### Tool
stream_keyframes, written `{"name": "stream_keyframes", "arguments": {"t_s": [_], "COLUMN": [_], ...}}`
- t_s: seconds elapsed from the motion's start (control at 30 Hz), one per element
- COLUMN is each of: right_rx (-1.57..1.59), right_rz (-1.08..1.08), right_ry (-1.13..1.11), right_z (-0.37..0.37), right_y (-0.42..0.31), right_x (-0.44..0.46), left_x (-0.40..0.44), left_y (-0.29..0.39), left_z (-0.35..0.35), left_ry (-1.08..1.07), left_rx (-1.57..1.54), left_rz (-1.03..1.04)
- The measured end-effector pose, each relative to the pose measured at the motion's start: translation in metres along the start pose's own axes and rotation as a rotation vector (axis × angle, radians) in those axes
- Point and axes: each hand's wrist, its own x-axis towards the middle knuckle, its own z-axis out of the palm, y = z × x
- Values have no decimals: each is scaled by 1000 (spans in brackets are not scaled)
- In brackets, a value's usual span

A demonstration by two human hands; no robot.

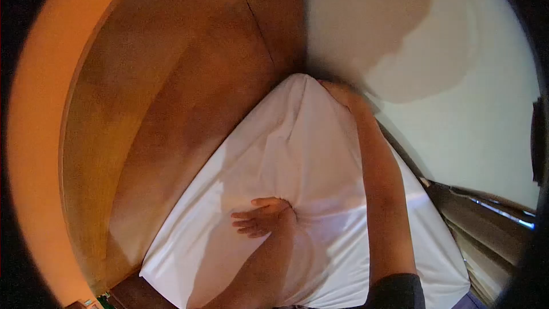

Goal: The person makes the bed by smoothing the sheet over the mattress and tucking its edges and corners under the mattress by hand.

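A white fitted sheet (pixel 286 154) covers a mattress whose far corner points up into the corner of the room. My left hand (pixel 260 218) lies on the sheet near the middle, its fingers spread and pointing left, with creases in the cloth around the wrist. My right arm stretches forward along the right side. At the far corner, my right hand (pixel 342 94) is at the mattress's right edge, beside the sheet. Its fingers are tucked out of sight between the mattress and the wall.
A large brown wooden panel (pixel 189 80) stands along the left side of the mattress, with an orange wall (pixel 34 137) beyond it. A pale wall (pixel 457 126) rises on the right. Dark folded fabric (pixel 480 217) hangs at the lower right.
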Motion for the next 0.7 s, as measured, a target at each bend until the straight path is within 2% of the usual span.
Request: {"name": "stream_keyframes", "arguments": {"t_s": [0.17,0.63,0.67,0.7], "right_rx": [-144,-644,-652,-457], "right_rz": [-91,-203,-196,-160], "right_ry": [-92,-352,-358,-235], "right_z": [-2,17,18,21], "right_y": [-14,-26,-28,-31], "right_x": [51,86,81,72], "left_x": [15,20,16,11], "left_y": [9,-1,-4,-7], "left_z": [8,17,17,16], "left_ry": [59,88,81,72], "left_rx": [-49,-57,-53,-45], "left_rz": [-12,-48,-54,-56]}}
